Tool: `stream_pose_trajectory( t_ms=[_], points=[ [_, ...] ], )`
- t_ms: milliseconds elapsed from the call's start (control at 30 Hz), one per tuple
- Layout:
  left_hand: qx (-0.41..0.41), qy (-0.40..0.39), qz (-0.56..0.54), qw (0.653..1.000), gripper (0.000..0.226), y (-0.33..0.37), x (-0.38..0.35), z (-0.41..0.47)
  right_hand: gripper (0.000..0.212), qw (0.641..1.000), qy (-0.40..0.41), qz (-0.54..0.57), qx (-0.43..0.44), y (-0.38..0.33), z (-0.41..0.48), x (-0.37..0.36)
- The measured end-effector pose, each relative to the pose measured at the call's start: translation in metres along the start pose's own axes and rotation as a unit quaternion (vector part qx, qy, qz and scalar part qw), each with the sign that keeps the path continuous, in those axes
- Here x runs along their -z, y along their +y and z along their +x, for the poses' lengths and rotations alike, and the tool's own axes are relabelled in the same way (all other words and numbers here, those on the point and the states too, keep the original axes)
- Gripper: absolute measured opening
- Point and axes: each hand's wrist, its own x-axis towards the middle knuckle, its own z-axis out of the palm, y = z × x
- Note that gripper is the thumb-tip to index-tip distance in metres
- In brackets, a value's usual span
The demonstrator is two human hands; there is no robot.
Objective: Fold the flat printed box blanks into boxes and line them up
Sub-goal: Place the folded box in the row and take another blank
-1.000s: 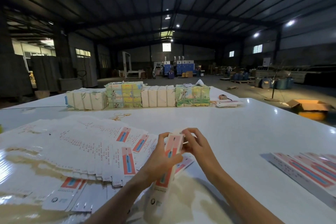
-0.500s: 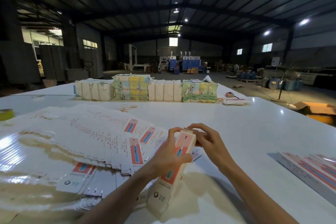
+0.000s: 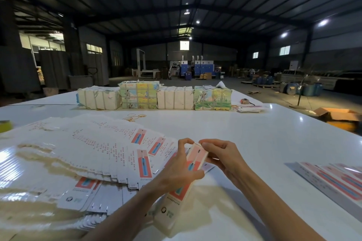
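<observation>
A long narrow printed box (image 3: 177, 199), white with a pink and blue panel, is held slanted over the white table (image 3: 244, 137). My left hand (image 3: 176, 170) grips its middle from the left. My right hand (image 3: 223, 155) pinches its far top end, fingers at the end flap. A wide fan of flat printed blanks (image 3: 88, 154) lies spread on the table to the left. Finished boxes (image 3: 331, 180) lie side by side in a row at the right edge.
Wrapped bundles (image 3: 154, 95) stand in a row at the far side of the table, with rubber bands (image 3: 134, 117) in front of them and a small stack of blanks (image 3: 249, 108) to their right. A yellow tape roll (image 3: 4, 125) sits at the far left.
The box has tilted further over to the right and its top end is now closed between my fingers. The view has shifted slightly left.
</observation>
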Motion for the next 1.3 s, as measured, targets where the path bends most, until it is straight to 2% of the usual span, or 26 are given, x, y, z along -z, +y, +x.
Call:
stream_pose_trajectory(
  t_ms=[200, 433, 633, 833, 933, 1033, 1133, 1300],
  points=[
    [-0.016, -0.013, -0.003, 1.000, 0.091, 0.002, 0.001, 0.000, 0.022, 1.000, 0.015, 0.006, -0.009, 0.000, 0.001, 0.002],
    [-0.034, -0.018, -0.004, 0.999, 0.083, 0.001, 0.001, -0.002, 0.021, 1.000, 0.010, -0.017, -0.001, 0.003, 0.002, 0.005],
    [-0.045, 0.005, 0.026, 0.999, 0.079, -0.004, -0.005, -0.001, 0.023, 1.000, -0.005, -0.023, -0.016, 0.000, 0.000, 0.008],
    [-0.024, 0.058, -0.034, 0.997, 0.079, -0.008, -0.009, 0.005, 0.018, 0.999, -0.040, 0.020, -0.013, 0.002, -0.004, -0.003],
    [-0.025, 0.059, -0.054, 0.996, 0.078, -0.011, -0.009, 0.006, 0.018, 1.000, -0.004, -0.008, 0.014, 0.008, -0.004, -0.008],
    [-0.015, 0.044, -0.136, 0.990, 0.065, -0.012, -0.007, 0.009, 0.016, 0.999, 0.007, -0.034, 0.029, 0.012, -0.004, -0.006],
    [0.003, 0.071, -0.220, 0.973, 0.045, -0.013, -0.001, 0.010, 0.013, 0.999, 0.006, -0.039, 0.019, 0.014, -0.002, -0.003],
    [0.024, 0.077, -0.244, 0.966, 0.020, -0.020, -0.001, 0.009, 0.012, 0.999, -0.013, -0.027, 0.015, 0.014, -0.002, -0.004]
  ],
)
